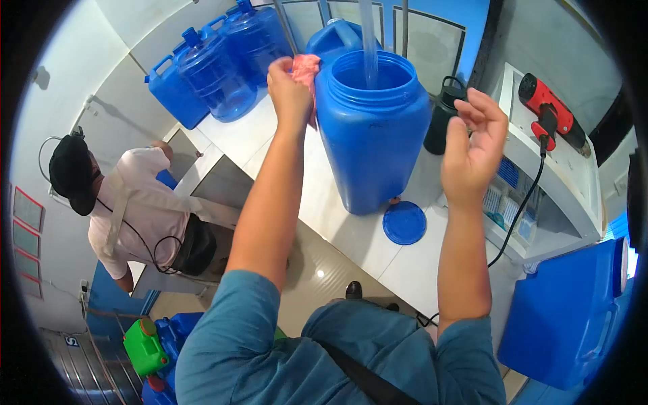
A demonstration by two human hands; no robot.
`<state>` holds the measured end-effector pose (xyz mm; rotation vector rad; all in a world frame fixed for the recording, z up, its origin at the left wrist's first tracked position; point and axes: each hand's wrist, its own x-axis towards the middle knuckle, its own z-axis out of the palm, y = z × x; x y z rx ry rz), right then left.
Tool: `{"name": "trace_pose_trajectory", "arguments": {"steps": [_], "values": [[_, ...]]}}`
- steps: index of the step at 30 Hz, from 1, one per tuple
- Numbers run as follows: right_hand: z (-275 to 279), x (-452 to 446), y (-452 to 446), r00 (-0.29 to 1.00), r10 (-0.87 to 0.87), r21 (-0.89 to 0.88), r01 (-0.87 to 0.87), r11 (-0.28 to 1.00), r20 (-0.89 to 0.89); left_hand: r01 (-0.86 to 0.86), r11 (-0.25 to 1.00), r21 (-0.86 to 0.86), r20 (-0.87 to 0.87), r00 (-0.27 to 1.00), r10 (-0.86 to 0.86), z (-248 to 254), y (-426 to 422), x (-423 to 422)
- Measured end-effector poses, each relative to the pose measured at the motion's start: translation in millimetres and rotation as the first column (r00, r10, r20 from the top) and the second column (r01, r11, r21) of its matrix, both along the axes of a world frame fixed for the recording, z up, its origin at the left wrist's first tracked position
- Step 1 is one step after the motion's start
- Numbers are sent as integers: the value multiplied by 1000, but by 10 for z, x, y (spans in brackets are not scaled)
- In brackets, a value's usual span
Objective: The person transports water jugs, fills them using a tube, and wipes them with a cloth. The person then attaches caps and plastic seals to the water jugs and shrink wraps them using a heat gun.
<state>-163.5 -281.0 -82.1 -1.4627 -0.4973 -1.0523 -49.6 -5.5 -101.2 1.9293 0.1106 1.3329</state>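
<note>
A blue container (371,142) stands upright on the desk (314,196), its wide mouth directly under what looks like a water stream (368,40), presumably so the flow falls inside. Its blue lid (405,223) lies flat at the near side, leaving that mouth uncovered. The left hand (290,96) grips a bunched pink cloth (306,67) at the container's left; whether the cloth touches it, I cannot tell. The right hand (476,158), empty with fingers loosely bent, hangs to the right near a dark bottle (440,125), apparently supporting nothing, since the container stands unaided.
</note>
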Motion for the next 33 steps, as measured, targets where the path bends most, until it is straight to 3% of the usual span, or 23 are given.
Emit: {"name": "trace_pose_trajectory", "arguments": {"steps": [1,3,4,5,6,8,12,17,19,22,23,24,25,27,29,31,32,33], "values": [[-74,104,64,1000,4,2,-4,1000,1,-4,1000,2,1,1000,4,-36,58,90],[-226,275,237,993,-10,-56,4,998,-113,240,970,44,-16,971,-240,-113,168,251],[-320,319,339,995,45,-23,-47,999,-90,594,741,-315,94,796,-598,-218,179,339],[-427,365,430,993,101,7,-101,995,-65,712,568,-413,301,695,-653,-315,71,253],[-548,443,484,996,86,13,-86,996,-27,597,797,-99,89,802,-590,-322,-22,-28],[-529,460,519,996,89,33,-89,995,-1,664,736,-132,74,747,-661,-507,-222,-493],[-542,424,539,995,95,6,-95,995,18,642,723,-254,-4,747,-665,-868,-573,-1232],[-600,475,501,996,78,-6,-78,997,43,566,823,43,19,823,-567,-301,-202,-634],[-586,476,505,996,73,-16,-72,997,54,611,779,143,21,785,-619,1,8,-146],[-539,430,520,995,82,-8,-82,997,52,814,556,165,-61,571,-818,306,187,427],[-528,417,527,994,103,9,-104,995,39,779,595,198,-109,621,-776,367,194,497],[-529,421,526,994,103,6,-103,995,35,652,706,278,-168,756,-632,410,181,532],[-533,426,525,996,77,-15,-76,997,35,652,707,273,-169,756,-632,416,186,585],[-547,411,526,998,57,-40,-56,998,27,429,846,318,-40,897,-440,341,240,724],[-536,395,528,999,30,-55,-28,998,31,414,877,244,15,902,-431,189,258,717],[-525,363,529,1000,27,-62,-26,998,11,384,923,20,6,923,-384,1,257,583],[-514,360,529,1000,17,-66,-17,998,0,390,921,-5,2,921,-390,-125,267,462],[-509,353,529,1000,19,-65,-19,998,-2,433,890,-146,-43,896,-443,-268,233,301]]}}
